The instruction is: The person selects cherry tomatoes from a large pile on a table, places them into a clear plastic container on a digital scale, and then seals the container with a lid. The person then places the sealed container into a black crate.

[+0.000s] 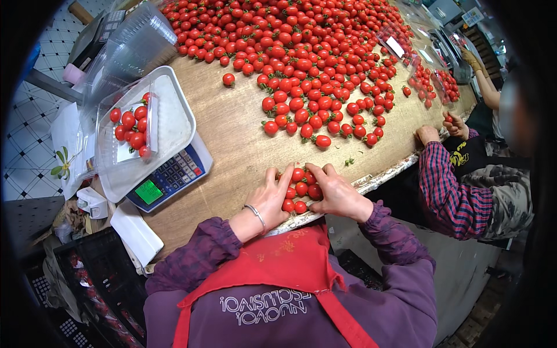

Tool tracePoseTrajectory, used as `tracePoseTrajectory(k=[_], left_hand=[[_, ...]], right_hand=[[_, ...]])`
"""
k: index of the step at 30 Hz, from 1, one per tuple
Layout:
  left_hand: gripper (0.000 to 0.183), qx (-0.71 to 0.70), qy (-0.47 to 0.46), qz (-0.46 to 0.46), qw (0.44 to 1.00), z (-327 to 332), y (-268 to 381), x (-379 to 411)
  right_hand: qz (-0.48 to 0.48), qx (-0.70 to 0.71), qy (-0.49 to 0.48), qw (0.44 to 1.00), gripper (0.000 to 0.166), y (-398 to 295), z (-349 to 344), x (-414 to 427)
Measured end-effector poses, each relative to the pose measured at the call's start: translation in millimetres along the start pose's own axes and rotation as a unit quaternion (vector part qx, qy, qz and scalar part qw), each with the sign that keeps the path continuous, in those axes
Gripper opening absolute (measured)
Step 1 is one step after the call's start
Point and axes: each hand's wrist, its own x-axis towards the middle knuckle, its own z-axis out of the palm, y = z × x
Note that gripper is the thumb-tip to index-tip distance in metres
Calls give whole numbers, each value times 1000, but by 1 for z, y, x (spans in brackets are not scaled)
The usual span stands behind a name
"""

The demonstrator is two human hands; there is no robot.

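Observation:
A small cluster of red cherry tomatoes (301,189) rests at the near edge of the wooden table (235,174). My left hand (266,201) curves around its left side, fingers forward. From the right, my right hand (341,193) cups the same cluster, so the tomatoes are gathered between both hands. Beyond them spreads a large heap of cherry tomatoes (278,48), many with green stems. To the left, a digital scale (178,172) with a lit green display carries a white tray (174,104). On that tray sits an open clear plastic clamshell (104,148) with several tomatoes (129,120) inside.
Nested clear containers (139,39) stand behind the scale, near another scale (93,37). A co-worker's hand (454,125) at right holds a tomato; farther back is a gloved hand (471,58). Filled clamshells (424,82) line the right side. A black crate (104,261) stands lower left.

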Motion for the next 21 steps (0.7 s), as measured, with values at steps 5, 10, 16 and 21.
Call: tracePoseTrajectory(k=[5,10,16,21], left_hand=[[93,-21,7,-18,1000,-1,-6,8],[85,-99,21,1,995,-6,-11,8],[72,-230,75,18,970,0,-18,2],[65,-312,107,-32,943,-13,-16,-9]], right_hand=[[-45,123,58,990,87,-2,21,1],[-21,268,85,959,87,-4,40,5],[25,449,29,893,78,-23,39,13],[-11,508,18,861,71,-35,28,29]])
